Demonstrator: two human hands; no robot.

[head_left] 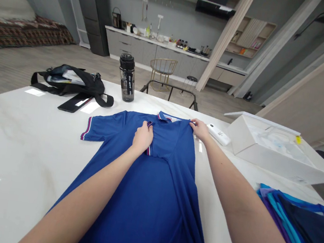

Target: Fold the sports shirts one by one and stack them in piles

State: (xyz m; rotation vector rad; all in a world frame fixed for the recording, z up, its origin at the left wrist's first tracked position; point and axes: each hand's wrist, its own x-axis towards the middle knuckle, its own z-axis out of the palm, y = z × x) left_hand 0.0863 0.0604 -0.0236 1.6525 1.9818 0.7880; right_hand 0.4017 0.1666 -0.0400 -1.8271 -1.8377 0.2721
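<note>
A blue short-sleeved shirt (145, 199) with a collar lies on the white table (27, 147). Its right sleeve is folded inward over the chest, while the other sleeve stretches out to the left, showing a red and white striped cuff. My left hand (143, 138) is closed on the striped cuff of the folded sleeve near the middle of the chest. At the shoulder right of the collar, my right hand (199, 129) pinches the shirt's edge.
Behind the shirt stands a dark bottle (126, 79), with a black bag (74, 80) and a phone (73, 102) to its left. A white device (219, 135), an open white box (278, 148) and folded clothes (300, 223) are on the right.
</note>
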